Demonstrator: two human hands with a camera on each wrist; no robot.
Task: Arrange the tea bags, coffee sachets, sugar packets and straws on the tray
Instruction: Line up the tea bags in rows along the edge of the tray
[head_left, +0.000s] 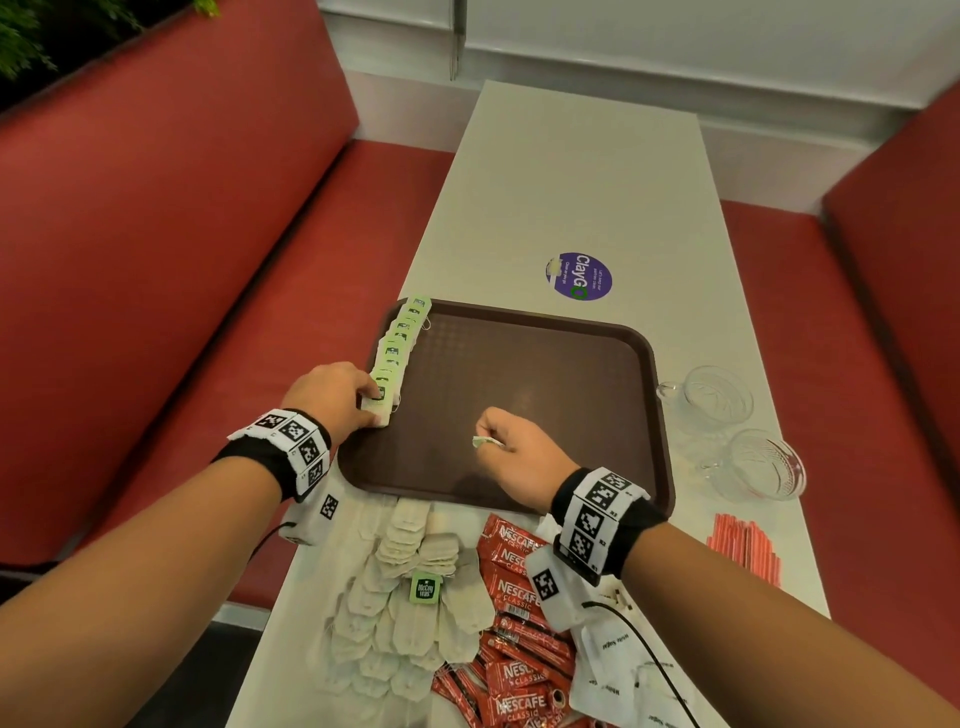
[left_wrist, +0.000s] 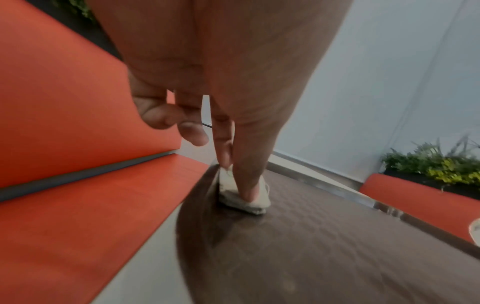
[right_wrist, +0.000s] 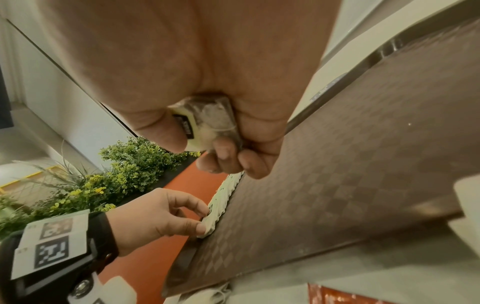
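A brown tray (head_left: 545, 374) lies across the table. Along its left edge runs a row of tea bags with green tags (head_left: 402, 338), also in the right wrist view (right_wrist: 224, 195). My left hand (head_left: 371, 397) is at the row's near end, where thumb and forefinger pinch the nearest tea bag (left_wrist: 244, 199) against the tray (left_wrist: 311, 246). My right hand (head_left: 493, 436) hovers over the tray's middle, its fingers curled round another tea bag (right_wrist: 207, 121) with a green tag showing.
On the near table lie loose tea bags (head_left: 410, 597), red coffee sachets (head_left: 519, 623) and white sugar packets (head_left: 613, 649). Red straws (head_left: 745, 545) lie at the right edge. Two glass cups (head_left: 711, 397) stand right of the tray. Red benches flank the table.
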